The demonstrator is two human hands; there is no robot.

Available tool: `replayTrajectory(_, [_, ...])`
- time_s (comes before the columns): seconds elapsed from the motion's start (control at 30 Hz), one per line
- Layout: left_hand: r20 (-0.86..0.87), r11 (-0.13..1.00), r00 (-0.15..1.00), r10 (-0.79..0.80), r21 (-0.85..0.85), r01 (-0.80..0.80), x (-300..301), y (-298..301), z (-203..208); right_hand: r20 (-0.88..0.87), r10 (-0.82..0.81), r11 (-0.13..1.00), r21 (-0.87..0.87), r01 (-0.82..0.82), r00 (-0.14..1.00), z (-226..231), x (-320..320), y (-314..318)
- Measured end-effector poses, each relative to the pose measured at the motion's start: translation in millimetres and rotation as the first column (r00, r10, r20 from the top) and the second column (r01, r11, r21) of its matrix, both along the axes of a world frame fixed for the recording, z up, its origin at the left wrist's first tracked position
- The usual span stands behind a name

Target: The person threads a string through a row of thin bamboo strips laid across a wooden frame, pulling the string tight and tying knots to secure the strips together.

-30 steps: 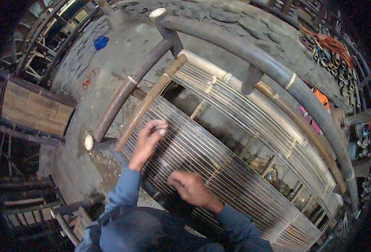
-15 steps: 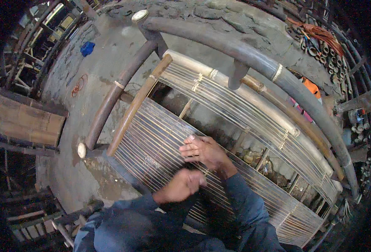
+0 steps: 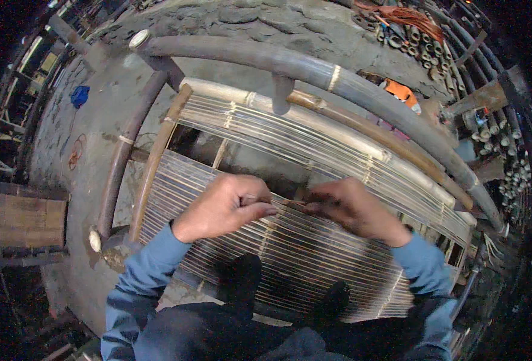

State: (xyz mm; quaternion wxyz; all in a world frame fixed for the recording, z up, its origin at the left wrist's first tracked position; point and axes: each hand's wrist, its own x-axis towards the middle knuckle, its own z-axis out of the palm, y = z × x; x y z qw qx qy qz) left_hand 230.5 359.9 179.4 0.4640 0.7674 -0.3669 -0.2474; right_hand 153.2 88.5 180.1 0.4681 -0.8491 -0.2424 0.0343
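Over the slatted bamboo seat [image 3: 302, 259], my left hand [image 3: 227, 201] is closed, thumb pressed against curled fingers. To its right, my right hand [image 3: 356, 207] is closed in a pinch. A short piece of thin brownish strip [image 3: 291, 203] shows between the two sets of fingertips, held at both ends. Both hands are above the seat's far edge, beside the gap that parts it from the slatted bamboo back panel [image 3: 266, 123]. Light binding strands [image 3: 265, 237] cross the seat slats just below my hands.
A thick dark bamboo rail [image 3: 236, 53] curves along the far side, and a side rail [image 3: 117, 162] runs down the left. A brown panel [image 3: 22, 216] stands at far left. Cut bamboo pieces [image 3: 419, 51] and an orange-and-black bag [image 3: 401, 93] lie at upper right.
My hands have spread apart and moved to the seat's far edge, now with the thin strip between them. The view has shifted, so the bench appears further left.
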Motion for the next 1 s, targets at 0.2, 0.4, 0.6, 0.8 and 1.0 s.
replayTrajectory(0.2, [0.000, 1.000, 1.000, 0.020, -0.007, -0.020, 18.3, -6.3, 69.3, -0.477, -0.445, 0.871, -0.033, 0.490, 0.758, 107.7, -50.6, -108.7])
replayTrajectory(0.4, [0.214, 0.993, 0.972, 0.094, -0.095, -0.076, -13.7, -8.5, 139.0, -0.427, -0.665, 0.605, 0.173, 0.777, 0.613, 77.4, -128.2, -169.7])
replayTrajectory(0.6, [0.282, 0.761, 0.707, 0.649, -0.218, -0.611, 28.8, 134.2, 177.8, -0.407, -0.744, 0.543, 0.093, 0.834, 0.530, -14.4, -187.7, -233.6])
replayTrajectory(0.8, [0.078, 0.703, 0.708, 0.702, -0.239, -0.670, 89.7, 306.7, 168.8, -0.390, -0.805, 0.519, -0.101, 0.849, 0.446, -41.2, -211.1, -298.5])
replayTrajectory(1.0, [-0.049, 0.474, 0.493, 0.869, -0.209, -0.856, 131.2, 403.8, 114.1, -0.383, -0.853, 0.424, -0.113, 0.899, 0.354, -37.7, -245.5, -359.5])
